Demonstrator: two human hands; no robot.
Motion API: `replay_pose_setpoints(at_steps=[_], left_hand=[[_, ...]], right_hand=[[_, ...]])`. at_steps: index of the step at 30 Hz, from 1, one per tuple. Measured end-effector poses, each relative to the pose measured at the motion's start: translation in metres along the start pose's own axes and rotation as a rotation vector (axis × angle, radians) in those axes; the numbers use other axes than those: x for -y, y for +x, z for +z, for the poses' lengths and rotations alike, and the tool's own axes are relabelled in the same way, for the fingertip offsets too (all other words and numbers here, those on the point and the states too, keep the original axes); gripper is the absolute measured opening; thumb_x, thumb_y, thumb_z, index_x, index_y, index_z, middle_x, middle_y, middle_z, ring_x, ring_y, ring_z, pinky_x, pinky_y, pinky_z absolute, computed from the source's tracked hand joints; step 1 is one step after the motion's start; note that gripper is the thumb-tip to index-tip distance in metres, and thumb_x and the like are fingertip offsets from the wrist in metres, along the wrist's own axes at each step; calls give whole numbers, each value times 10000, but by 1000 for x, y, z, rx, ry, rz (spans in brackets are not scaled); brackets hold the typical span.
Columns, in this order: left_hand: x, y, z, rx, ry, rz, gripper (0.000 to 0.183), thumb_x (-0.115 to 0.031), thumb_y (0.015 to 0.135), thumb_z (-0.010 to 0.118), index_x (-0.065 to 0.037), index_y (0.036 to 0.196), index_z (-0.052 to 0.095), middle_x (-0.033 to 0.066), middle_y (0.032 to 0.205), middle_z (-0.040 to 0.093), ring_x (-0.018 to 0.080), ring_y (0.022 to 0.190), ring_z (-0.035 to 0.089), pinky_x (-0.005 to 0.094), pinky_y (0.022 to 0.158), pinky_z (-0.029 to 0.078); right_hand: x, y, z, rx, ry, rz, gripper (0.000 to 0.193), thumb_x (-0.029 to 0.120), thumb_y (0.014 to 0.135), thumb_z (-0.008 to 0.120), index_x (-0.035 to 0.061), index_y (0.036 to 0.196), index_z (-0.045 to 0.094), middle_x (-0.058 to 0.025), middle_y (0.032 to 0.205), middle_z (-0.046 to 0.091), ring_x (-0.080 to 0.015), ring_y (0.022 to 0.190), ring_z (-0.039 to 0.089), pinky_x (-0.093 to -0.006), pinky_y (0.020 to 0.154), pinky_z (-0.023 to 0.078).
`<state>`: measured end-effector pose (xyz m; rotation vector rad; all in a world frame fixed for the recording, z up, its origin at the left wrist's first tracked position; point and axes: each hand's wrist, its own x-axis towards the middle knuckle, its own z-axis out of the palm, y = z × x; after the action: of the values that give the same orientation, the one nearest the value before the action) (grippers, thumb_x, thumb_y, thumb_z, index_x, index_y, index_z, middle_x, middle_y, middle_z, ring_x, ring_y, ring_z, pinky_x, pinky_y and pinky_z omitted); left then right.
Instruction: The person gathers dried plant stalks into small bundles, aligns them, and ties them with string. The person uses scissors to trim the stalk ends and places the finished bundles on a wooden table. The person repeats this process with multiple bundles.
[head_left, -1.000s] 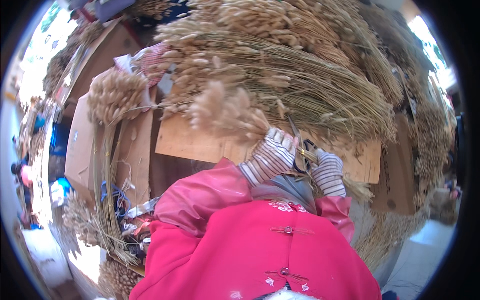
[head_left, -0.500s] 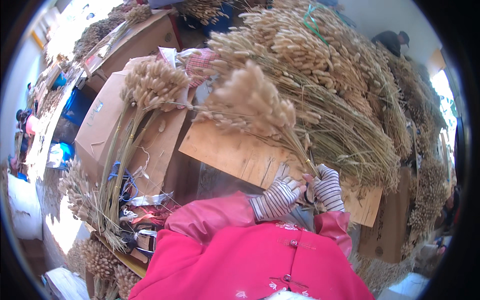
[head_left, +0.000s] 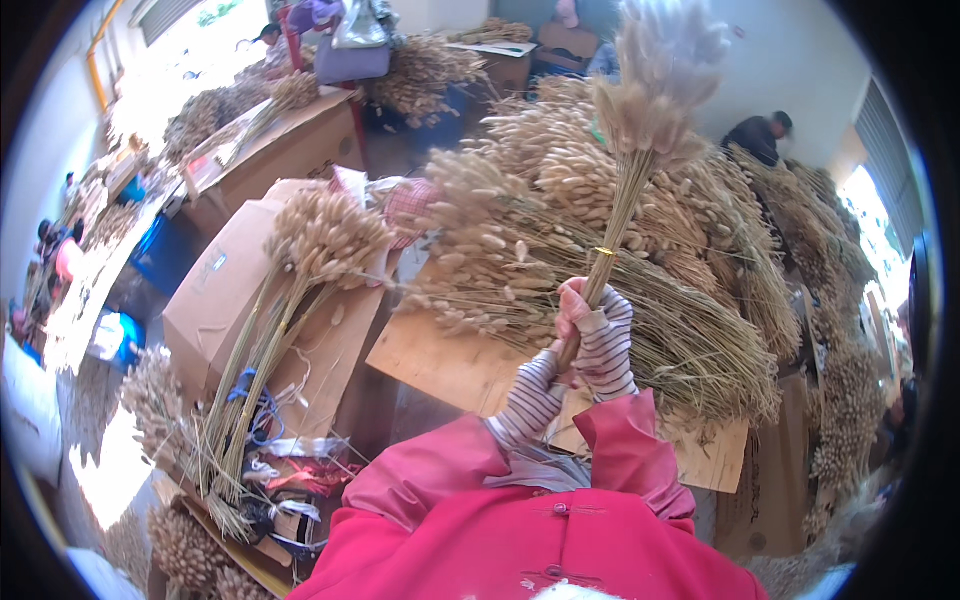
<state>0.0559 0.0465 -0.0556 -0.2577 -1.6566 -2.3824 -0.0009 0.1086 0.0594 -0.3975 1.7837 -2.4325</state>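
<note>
Both my hands wear striped fingerless gloves. My right hand [head_left: 603,335] is closed round the stems of a bunch of dried bunny-tail grass [head_left: 630,190], which stands upright with its fluffy heads at the top. A yellow tie circles the stems above the hand. Lower down, my left hand [head_left: 535,385] is closed on the stem ends of the same bunch. Behind it lies a large heap of loose dried grass [head_left: 690,285] on a wooden board [head_left: 450,360].
To the left, tied grass bunches [head_left: 325,235] lie on a cardboard box [head_left: 225,280], near blue string [head_left: 245,390] and scraps of cloth. A blue bin [head_left: 165,250] stands farther left. Another person [head_left: 760,138] bends over grass at the back right.
The bunch has gone from leaning left over the board to upright. My hands have risen with it, and the view has tilted up to show more of the room.
</note>
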Motion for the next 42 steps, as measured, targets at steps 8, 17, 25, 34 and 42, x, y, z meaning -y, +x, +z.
replay_pose_setpoints(at_steps=[8,17,25,34,42], left_hand=[[-3,-13,-71,154,1190,440,497,25,712,540,122,1190,444,207,772,540,348,695,543,429,611,438],[-4,-32,-87,208,1308,317,567,22,712,568,82,1255,415,193,778,552,359,685,544,440,608,444],[-17,-44,-115,380,864,-195,423,-2,752,592,9,1172,541,129,720,619,164,619,587,316,573,469],[-42,-52,-99,210,1255,-13,555,-245,658,727,21,1114,557,213,910,600,377,816,577,438,726,469],[-35,-35,-55,294,941,4,411,-160,742,668,26,1078,523,182,797,530,351,759,541,435,675,431]], right_hand=[[46,4,-45,-319,45,-348,251,194,854,637,11,993,534,-53,723,568,-154,666,582,-270,605,475],[21,-15,-69,-228,205,-49,466,373,878,597,-19,1105,490,-121,839,634,-244,794,652,-337,716,530],[12,-18,-86,40,318,118,504,333,866,616,-57,1154,480,-189,923,637,-309,878,643,-432,825,531],[-23,-9,-75,1,379,100,441,407,860,604,-1,997,509,-121,842,589,-241,791,579,-375,735,482],[-23,-18,-61,40,435,91,308,375,861,623,118,791,468,-35,763,532,-164,633,495,-322,646,439]])
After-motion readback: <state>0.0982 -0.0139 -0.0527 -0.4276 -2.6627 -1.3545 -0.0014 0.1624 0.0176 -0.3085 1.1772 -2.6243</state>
